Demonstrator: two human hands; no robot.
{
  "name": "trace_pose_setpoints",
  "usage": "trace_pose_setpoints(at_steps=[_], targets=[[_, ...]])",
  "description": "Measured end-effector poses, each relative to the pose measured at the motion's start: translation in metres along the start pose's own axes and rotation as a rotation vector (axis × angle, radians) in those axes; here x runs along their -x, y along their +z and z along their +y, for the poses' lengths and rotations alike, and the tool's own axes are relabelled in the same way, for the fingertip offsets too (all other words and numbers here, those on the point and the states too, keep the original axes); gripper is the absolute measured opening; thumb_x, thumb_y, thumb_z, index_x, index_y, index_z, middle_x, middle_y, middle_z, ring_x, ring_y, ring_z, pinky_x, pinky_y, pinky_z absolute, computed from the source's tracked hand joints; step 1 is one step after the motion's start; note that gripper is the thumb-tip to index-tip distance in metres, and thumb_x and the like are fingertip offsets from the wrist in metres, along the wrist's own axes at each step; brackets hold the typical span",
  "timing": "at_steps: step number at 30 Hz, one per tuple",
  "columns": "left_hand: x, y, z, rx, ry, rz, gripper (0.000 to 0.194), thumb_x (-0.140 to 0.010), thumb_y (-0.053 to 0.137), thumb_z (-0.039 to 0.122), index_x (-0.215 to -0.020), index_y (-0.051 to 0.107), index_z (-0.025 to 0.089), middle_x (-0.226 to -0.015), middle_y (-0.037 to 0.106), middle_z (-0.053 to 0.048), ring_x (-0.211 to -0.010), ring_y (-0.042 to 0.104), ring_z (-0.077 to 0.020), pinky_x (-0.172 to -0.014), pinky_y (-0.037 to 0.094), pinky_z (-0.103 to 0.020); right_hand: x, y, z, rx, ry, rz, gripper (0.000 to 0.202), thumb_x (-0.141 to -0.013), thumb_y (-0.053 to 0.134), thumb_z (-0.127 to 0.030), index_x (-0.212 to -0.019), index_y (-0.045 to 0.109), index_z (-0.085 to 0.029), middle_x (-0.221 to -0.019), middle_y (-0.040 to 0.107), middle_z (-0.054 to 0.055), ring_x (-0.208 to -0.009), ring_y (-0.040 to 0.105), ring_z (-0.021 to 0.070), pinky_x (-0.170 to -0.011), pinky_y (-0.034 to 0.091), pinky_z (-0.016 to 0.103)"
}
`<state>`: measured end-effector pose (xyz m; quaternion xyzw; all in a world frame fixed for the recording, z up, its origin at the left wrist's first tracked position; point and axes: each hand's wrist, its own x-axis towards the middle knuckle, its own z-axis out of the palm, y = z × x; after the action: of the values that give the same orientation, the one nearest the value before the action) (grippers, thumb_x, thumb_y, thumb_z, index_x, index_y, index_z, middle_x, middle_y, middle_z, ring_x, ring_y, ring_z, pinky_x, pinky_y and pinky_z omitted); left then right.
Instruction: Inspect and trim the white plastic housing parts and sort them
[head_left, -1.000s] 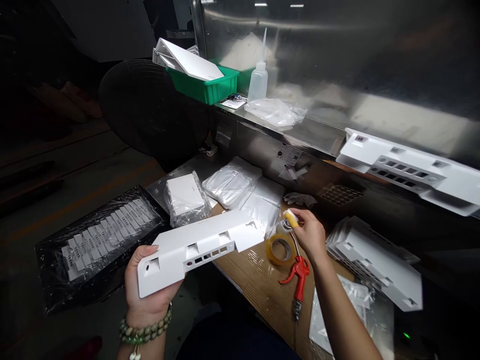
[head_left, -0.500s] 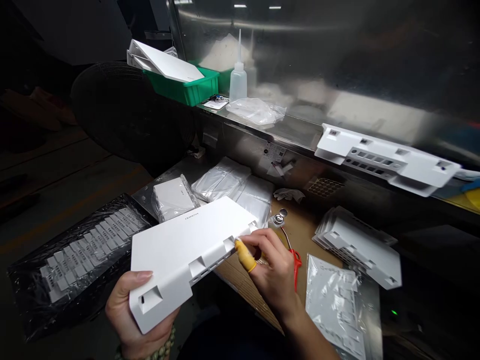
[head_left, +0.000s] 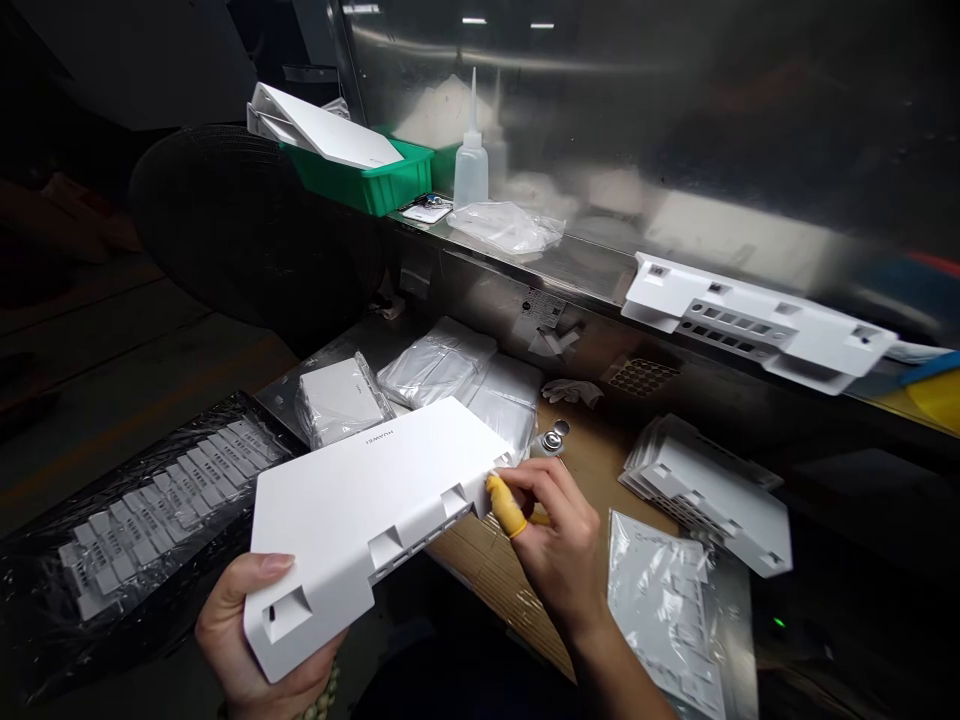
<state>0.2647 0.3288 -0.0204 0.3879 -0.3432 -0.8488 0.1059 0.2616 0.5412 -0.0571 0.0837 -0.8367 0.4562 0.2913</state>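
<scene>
A white plastic casing (head_left: 375, 490) with small HUAWEI lettering is held tilted above the bench, its notched, slotted edge towards me. My left hand (head_left: 262, 620) grips its near left end, thumb on top and fingers underneath. At the far right corner, my right hand (head_left: 551, 530) is closed, with the thumb in a yellow finger cot (head_left: 508, 508) against the casing's edge. The other right fingertips are partly hidden behind the thumb and corner. A small bottle with a metal top (head_left: 553, 436) stands just beyond that hand.
Stacked white casings (head_left: 712, 495) and a bagged panel (head_left: 664, 610) lie right. Plastic bags (head_left: 439, 360) and a wrapped casing (head_left: 341, 400) lie behind. A black bag with white parts (head_left: 165, 510) is left. The ledge holds a green bin (head_left: 397, 185), squeeze bottle (head_left: 471, 170) and casing (head_left: 750, 325).
My right hand has slid along the casing's edge to its far right corner. The casing and left hand have shifted slightly left and down. Red handles seen behind the right hand are now hidden.
</scene>
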Motion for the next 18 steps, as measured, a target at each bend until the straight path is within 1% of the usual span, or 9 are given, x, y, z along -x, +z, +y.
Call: trace_pose_setpoints(at_steps=[3,6,9,11,14,16,18], targets=[[-0.001,0.002,0.001,0.002,0.008,-0.024,0.086,-0.052,0.049,0.015,-0.138,0.057,0.025,-0.087,0.081,0.000,-0.039,0.063,-0.0204,-0.031,0.052,-0.030,-0.001,-0.002,0.000,-0.023,-0.035,-0.009,0.011,-0.090,0.066,-0.010,-0.096,0.073,-0.016,-0.086,0.065,0.005,-0.067,0.058,0.0107,-0.059,0.047,0.023],[0.000,0.002,0.003,-0.010,0.023,-0.088,0.087,-0.054,0.048,0.013,-0.139,0.057,0.029,-0.088,0.081,0.002,-0.039,0.063,-0.0192,-0.031,0.051,-0.028,-0.002,-0.004,-0.001,0.012,-0.011,0.000,0.011,-0.091,0.065,-0.011,-0.096,0.072,-0.017,-0.086,0.066,0.004,-0.066,0.058,0.0111,-0.059,0.048,0.024],[0.002,0.002,0.003,-0.040,0.042,-0.156,0.087,-0.054,0.049,0.012,-0.138,0.057,0.033,-0.088,0.081,0.002,-0.036,0.061,-0.0173,-0.033,0.052,-0.026,-0.004,-0.006,-0.002,0.015,-0.040,-0.010,0.012,-0.090,0.065,-0.010,-0.096,0.072,-0.017,-0.086,0.066,0.005,-0.066,0.060,0.0112,-0.058,0.049,0.023],[0.002,0.002,0.001,-0.042,0.056,-0.168,0.088,-0.053,0.050,0.012,-0.138,0.057,0.033,-0.087,0.081,0.002,-0.037,0.062,-0.0180,-0.033,0.052,-0.027,-0.005,-0.008,-0.001,0.018,-0.059,-0.021,0.012,-0.090,0.065,-0.010,-0.096,0.072,-0.018,-0.085,0.066,0.004,-0.065,0.060,0.0112,-0.057,0.049,0.023],[0.001,0.001,-0.004,-0.042,0.047,-0.153,0.087,-0.052,0.052,0.013,-0.137,0.057,0.032,-0.087,0.081,0.001,-0.043,0.066,-0.0215,-0.036,0.055,-0.030,-0.004,-0.007,0.001,0.027,-0.029,-0.002,0.012,-0.090,0.065,-0.011,-0.096,0.072,-0.018,-0.085,0.066,0.004,-0.065,0.059,0.0115,-0.058,0.049,0.023],[0.000,0.001,-0.006,-0.039,0.033,-0.140,0.086,-0.052,0.053,0.013,-0.135,0.059,0.032,-0.085,0.081,0.002,-0.044,0.067,-0.0226,-0.037,0.056,-0.032,-0.002,-0.004,0.000,0.022,-0.017,0.002,0.011,-0.090,0.065,-0.010,-0.095,0.073,-0.017,-0.084,0.066,0.005,-0.065,0.059,0.0113,-0.057,0.048,0.023],[0.000,0.002,-0.008,-0.028,0.023,-0.133,0.083,-0.052,0.053,0.013,-0.132,0.060,0.032,-0.080,0.081,0.002,-0.045,0.068,-0.0232,-0.038,0.057,-0.032,0.001,0.000,-0.004,-0.012,-0.031,-0.020,0.012,-0.089,0.065,-0.009,-0.096,0.073,-0.016,-0.083,0.065,0.005,-0.066,0.059,0.0116,-0.058,0.048,0.024]])
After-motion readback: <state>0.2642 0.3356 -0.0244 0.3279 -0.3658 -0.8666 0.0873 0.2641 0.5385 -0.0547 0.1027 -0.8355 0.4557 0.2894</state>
